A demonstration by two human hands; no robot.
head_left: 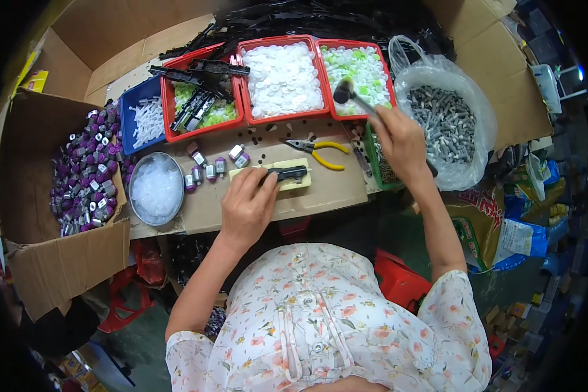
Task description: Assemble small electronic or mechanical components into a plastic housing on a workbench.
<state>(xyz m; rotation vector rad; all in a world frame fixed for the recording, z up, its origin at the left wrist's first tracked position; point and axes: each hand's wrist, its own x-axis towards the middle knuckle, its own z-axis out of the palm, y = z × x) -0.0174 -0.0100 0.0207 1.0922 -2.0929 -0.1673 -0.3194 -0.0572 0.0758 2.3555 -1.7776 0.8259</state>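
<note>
While the left hand [247,204] pins a small black part [291,173] against the pale yellow block [296,185] near the middle of the work surface [336,191], gripping its left end, the right hand [402,144] is clamped around a hammer [343,92] held up to the far right. The part looks light, stiff and smooth, possibly brittle, so a low pinch at its left end seems safest.

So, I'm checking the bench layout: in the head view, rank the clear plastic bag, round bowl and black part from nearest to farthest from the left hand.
From the left hand:
1. Black part: at its fingers, on the cream block.
2. Round bowl: to its left.
3. Clear plastic bag: far right.
</note>
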